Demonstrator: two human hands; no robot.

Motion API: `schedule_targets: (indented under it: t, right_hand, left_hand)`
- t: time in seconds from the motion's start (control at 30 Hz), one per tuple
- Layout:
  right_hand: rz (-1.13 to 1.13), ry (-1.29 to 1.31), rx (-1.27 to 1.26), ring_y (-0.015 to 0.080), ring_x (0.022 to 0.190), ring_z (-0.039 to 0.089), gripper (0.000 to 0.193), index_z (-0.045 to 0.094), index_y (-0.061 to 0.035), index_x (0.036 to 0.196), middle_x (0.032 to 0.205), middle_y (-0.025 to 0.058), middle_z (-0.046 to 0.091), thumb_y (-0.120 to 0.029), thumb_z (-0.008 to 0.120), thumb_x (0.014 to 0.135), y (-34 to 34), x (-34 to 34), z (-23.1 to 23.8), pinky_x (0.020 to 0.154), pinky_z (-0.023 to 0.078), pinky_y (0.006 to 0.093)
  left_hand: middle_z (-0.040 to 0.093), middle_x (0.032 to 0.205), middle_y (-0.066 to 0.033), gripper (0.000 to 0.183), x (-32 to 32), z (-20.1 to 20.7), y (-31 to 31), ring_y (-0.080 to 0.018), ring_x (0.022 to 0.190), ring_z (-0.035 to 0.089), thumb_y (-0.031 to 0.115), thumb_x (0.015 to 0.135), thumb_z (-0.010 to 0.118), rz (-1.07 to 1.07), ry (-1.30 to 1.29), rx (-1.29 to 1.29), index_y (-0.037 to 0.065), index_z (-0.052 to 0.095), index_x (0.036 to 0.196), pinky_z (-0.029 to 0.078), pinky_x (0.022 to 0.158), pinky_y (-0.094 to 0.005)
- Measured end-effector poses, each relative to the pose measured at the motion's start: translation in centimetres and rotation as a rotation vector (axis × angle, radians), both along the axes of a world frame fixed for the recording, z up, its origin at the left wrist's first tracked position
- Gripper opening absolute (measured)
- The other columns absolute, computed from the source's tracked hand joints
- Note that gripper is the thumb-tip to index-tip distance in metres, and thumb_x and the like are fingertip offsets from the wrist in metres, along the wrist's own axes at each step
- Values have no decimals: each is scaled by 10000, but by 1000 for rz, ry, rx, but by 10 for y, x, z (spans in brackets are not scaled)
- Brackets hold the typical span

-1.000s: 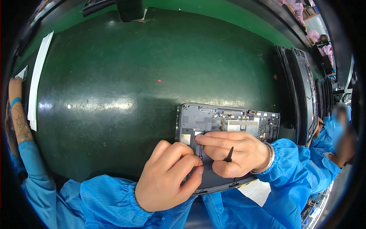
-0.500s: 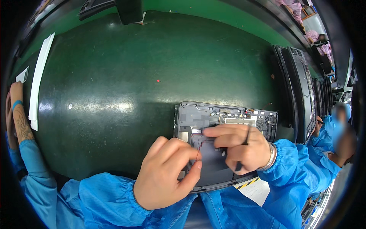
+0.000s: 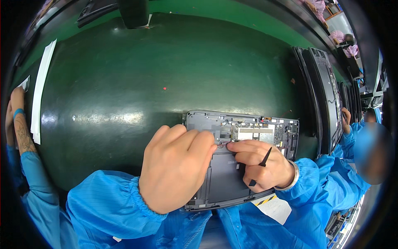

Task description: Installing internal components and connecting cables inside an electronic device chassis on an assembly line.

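Observation:
Close in front of me lies an opened dark grey device housing (image 3: 229,178), like a tablet or thin laptop, with its circuit board (image 3: 265,133) exposed at the far side. My left hand (image 3: 176,166) covers its left part, thumb and finger pinched on a thin reddish wire (image 3: 222,145). My right hand (image 3: 263,164) is closed, its index fingertip pressing beside that wire. A slim black pointed tool (image 3: 264,159), like a spudger, is tucked across the right hand's curled fingers. Where the wire's ends run is hidden.
Several dark housings (image 3: 325,99) stand on edge at the right. A white strip (image 3: 42,95) lies on the green tabletop (image 3: 112,74) at left. Co-workers' arms (image 3: 23,128) show at left and right. A dark stand (image 3: 133,12) is at the back.
My left hand has moved up over the housing, carrying the wire away from me. My right fingertips have come down beside it, and the tool stays in that hand.

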State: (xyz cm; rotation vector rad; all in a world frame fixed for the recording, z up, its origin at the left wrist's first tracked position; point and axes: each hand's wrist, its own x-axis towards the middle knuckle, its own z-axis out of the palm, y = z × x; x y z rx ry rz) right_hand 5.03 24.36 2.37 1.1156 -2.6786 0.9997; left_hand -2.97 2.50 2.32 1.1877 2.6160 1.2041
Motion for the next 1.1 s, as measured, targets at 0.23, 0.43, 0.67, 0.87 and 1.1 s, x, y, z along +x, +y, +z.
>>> schedule_targets:
  t: [0.23, 0.43, 0.67, 0.87, 1.1]
  right_hand:
    - [-67, 77, -50, 383, 988, 642, 288, 454, -33, 814, 915, 158, 579, -58, 647, 601, -13, -4, -2, 858, 563, 451]
    - [-48, 94, 20, 337, 977, 649, 225, 488, -65, 808, 920, 125, 592, -92, 643, 647, -15, -8, 4, 867, 563, 412]
    - [-18, 262, 157, 283, 902, 650, 247, 513, -90, 834, 878, 81, 601, -109, 660, 636, -16, -12, 7, 793, 565, 362]
    - [-430, -371, 51, 320, 656, 590, 262, 446, -40, 847, 738, 97, 571, 22, 689, 772, -27, -42, 37, 559, 451, 381]
    - [-348, -503, 307, 382, 675, 613, 288, 437, -30, 900, 716, 135, 609, 48, 661, 736, -30, -61, 47, 557, 454, 431]
  left_hand:
    - [569, 699, -49, 119, -1, 2, -2, -252, 663, 515, 72, 745, 728, -123, -140, 64, 73, 613, 778, 402, 639, -368]
    - [565, 705, -54, 121, -7, 2, -2, -255, 665, 516, 66, 738, 731, -97, -66, 29, 69, 613, 767, 400, 634, -367]
    - [559, 663, -27, 143, -6, 0, -3, -232, 633, 515, 60, 723, 746, -45, -81, 45, 77, 607, 752, 399, 633, -359]
    - [553, 650, -25, 152, -7, -4, -3, -225, 628, 515, 58, 722, 750, -33, -100, 83, 72, 603, 759, 402, 636, -355]
    - [551, 648, -32, 149, -8, -4, -1, -227, 615, 496, 51, 728, 744, -61, -117, 108, 66, 599, 759, 393, 618, -360]
